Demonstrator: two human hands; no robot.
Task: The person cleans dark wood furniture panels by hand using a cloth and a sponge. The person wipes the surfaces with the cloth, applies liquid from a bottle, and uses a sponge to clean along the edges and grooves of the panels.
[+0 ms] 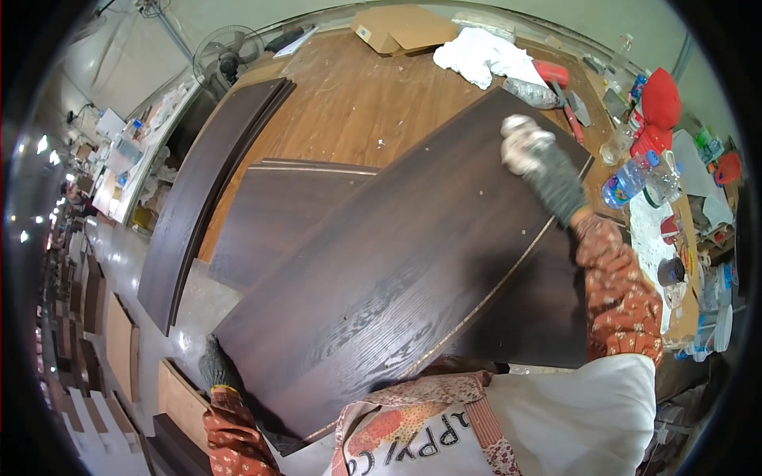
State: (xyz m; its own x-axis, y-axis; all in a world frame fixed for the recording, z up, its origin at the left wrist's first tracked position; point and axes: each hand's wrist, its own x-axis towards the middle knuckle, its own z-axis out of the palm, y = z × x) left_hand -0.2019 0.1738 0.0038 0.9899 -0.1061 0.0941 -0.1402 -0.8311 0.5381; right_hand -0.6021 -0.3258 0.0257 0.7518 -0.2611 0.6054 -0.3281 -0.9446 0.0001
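A long dark brown wooden panel point(373, 262) lies slantwise in front of me, its near edge close to my apron. My left hand point(218, 366), in a dark grey glove, grips its lower left end; the fingers are partly hidden. On the panel's far right part, my right hand point(552, 178), also gloved, is closed on a crumpled whitish rag point(524, 143) against the surface. Small pale specks and a glossy patch show on the panel. Under it lie another dark panel point(278, 214) and a further dark board point(524, 317) at the right.
Long dark boards point(210, 190) are stacked along the left of the wooden table point(341, 103). Cardboard point(405, 28), a white cloth point(484, 55) and a red-handled tool point(573, 123) lie at the back. Bottles point(631, 178) crowd the right edge. A fan point(228, 59) stands far left.
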